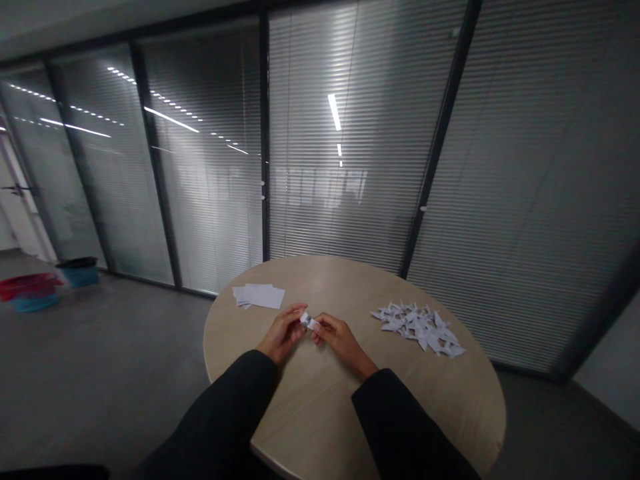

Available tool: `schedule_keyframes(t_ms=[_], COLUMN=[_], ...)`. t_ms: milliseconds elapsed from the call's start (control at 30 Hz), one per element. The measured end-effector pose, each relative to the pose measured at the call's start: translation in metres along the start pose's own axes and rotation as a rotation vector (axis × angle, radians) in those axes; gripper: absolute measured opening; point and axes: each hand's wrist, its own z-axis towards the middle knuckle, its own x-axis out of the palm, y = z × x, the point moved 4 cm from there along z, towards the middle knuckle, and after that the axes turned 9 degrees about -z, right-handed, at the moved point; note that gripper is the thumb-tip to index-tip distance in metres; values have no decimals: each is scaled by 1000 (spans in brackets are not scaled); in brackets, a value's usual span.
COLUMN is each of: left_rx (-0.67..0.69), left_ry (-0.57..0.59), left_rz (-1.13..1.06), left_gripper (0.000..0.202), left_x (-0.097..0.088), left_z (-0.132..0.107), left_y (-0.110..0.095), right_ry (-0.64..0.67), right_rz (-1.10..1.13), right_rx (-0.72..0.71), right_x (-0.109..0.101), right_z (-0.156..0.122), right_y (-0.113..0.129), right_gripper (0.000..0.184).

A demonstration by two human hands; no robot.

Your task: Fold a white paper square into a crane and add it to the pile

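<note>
Between my two hands, over the middle of the round table, is a small folded piece of white paper (pixel 310 322). The fingers of my left hand (pixel 285 333) pinch its left end. My right hand (pixel 341 340) grips the right end between thumb and fingers. The exact folds are too small to make out. Beyond my left hand lies a loose stack of white paper sheets (pixel 263 296). Off to the right of my right hand is a spread pile of folded paper figures (pixel 420 327), white with pointed tips.
The wooden table (pixel 320 267) has a rounded far edge close to a glass partition (pixel 345 153) with blinds. On the floor at the left stand a bin with a red liner (pixel 31 287) and a bin with a black liner (pixel 80 272). A door (pixel 20 200) is at the far left.
</note>
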Motion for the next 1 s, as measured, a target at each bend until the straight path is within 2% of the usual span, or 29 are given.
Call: schedule_keyframes(t_ms=[767, 1000], left_rx=[73, 89], left_ry=[-60, -106], left_rz=[146, 170], left_gripper=[37, 34], left_x=[-9, -10], left_z=[6, 6], left_y=[-1, 2], right_ry=[23, -19], right_rz=[7, -6], right_rx=[-20, 18], right_x=[-1, -4], right_z=[-1, 2], right_y=[5, -6], right_gripper=[36, 35])
